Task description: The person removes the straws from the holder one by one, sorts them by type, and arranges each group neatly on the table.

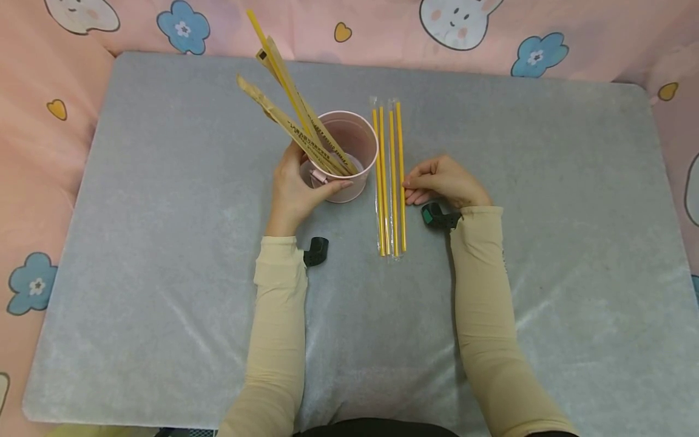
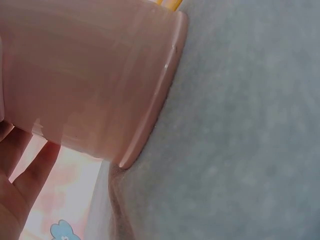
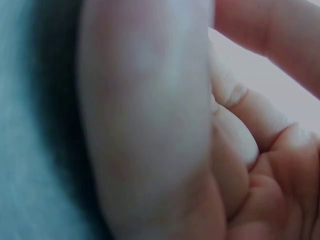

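My left hand (image 1: 295, 191) grips a pink bucket (image 1: 355, 189) from its left side, thumb across the front. In the left wrist view, the base of the bucket (image 2: 90, 75) meets the grey cloth. Several tan paper-wrapped straws (image 1: 306, 141) and a yellow straw (image 1: 287, 85) lean out of it to the upper left. Beside the bucket, several yellow straws (image 1: 392, 182) in clear wrappers lie side by side. My right hand (image 1: 445, 181) pinches the edge of the rightmost one near its middle. The right wrist view shows curled fingers (image 3: 150, 120) close up; the straw is hidden there.
A grey cloth (image 1: 164, 243) covers the table. Pink patterned fabric (image 1: 382, 30) hangs along the back and both sides. A small black camera (image 1: 317, 252) sits at the left wrist, another black camera (image 1: 437, 216) at the right.
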### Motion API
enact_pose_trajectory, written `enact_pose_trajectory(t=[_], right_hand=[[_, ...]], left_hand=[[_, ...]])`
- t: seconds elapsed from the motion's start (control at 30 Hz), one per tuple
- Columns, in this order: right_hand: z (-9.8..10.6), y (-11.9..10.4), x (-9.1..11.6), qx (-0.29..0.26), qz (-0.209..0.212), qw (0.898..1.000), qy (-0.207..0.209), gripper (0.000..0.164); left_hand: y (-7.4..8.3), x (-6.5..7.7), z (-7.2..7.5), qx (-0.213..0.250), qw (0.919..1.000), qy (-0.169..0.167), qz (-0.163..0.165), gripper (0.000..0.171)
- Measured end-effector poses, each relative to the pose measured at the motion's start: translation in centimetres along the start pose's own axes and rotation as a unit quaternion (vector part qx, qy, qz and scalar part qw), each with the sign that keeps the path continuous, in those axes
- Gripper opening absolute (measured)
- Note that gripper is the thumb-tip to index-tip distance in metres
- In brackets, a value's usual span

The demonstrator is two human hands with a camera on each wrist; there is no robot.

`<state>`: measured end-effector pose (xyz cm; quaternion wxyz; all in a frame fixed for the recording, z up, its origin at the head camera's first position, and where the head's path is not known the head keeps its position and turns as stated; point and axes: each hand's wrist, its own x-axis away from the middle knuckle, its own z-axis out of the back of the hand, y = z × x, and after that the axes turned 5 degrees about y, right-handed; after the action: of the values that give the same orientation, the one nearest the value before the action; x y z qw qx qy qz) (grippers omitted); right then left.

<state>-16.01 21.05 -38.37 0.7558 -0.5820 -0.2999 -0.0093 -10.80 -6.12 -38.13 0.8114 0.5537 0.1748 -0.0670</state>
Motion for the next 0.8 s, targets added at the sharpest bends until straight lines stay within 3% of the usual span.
enact_pose_trajectory(t=[0.3,0.8], right_hand=[[0.3,-0.1,0.1,-0.005,0.003,1.0,-0.011,0.021],[-0.8,-0.2,-0.2,0.035,-0.025,0.998,0.044,0.018]], left_hand=[[0.1,-0.1,-0.1,0.002,0.9999,0.006,-0.01,0.084],[0.1,0.0,-0.1,0.003,1.0,0.001,0.0,0.084]])
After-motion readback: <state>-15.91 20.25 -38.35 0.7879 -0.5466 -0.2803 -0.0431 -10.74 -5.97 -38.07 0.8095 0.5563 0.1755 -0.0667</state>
